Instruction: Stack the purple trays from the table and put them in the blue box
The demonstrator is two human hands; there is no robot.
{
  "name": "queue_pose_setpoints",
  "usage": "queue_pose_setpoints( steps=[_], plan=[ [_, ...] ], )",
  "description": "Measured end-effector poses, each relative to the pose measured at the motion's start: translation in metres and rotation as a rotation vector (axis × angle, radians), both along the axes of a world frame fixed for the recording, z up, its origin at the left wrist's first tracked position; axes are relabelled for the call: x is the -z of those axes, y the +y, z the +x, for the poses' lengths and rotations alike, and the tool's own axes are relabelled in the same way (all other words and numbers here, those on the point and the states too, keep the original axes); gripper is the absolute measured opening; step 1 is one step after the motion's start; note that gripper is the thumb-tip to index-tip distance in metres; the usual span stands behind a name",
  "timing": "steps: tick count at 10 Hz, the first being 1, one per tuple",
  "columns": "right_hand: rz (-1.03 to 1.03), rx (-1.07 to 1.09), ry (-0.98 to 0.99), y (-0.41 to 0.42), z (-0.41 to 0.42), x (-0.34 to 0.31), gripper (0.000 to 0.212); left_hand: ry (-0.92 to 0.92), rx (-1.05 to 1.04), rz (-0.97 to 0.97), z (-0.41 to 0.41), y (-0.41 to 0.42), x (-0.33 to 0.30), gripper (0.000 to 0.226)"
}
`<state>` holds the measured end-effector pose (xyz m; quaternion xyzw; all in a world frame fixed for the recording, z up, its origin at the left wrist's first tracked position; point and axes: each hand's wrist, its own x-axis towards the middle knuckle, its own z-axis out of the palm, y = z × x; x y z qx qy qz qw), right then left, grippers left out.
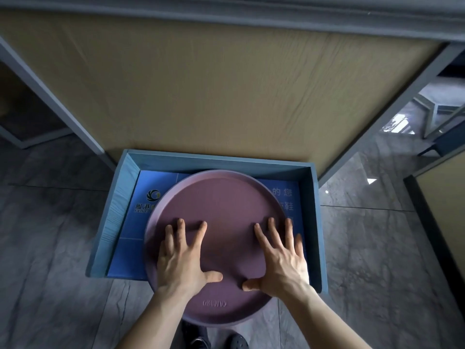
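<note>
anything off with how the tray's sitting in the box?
Yes. The purple tray is not fully inside the blue box: its near edge sticks out past the box's front side, over the floor. Left hand and right hand lie flat on it, fingers spread. No visible damage.

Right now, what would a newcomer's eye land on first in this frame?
A large round purple tray at centre, with the left hand and right hand spread flat on it. It sits over a blue box on the grey floor, its near edge overhanging the box's front.
</note>
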<state>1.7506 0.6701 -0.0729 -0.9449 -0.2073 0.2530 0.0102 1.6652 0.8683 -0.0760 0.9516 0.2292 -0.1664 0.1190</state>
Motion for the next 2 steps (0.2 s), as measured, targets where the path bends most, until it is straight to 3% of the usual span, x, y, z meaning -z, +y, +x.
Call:
queue_pose_setpoints(
  steps=[2],
  plan=[
    [0.019,0.039,0.003,0.002,0.001,-0.035,0.123,-0.036,0.047,-0.015,-0.013,-0.001,-0.031,0.101]
  ],
)
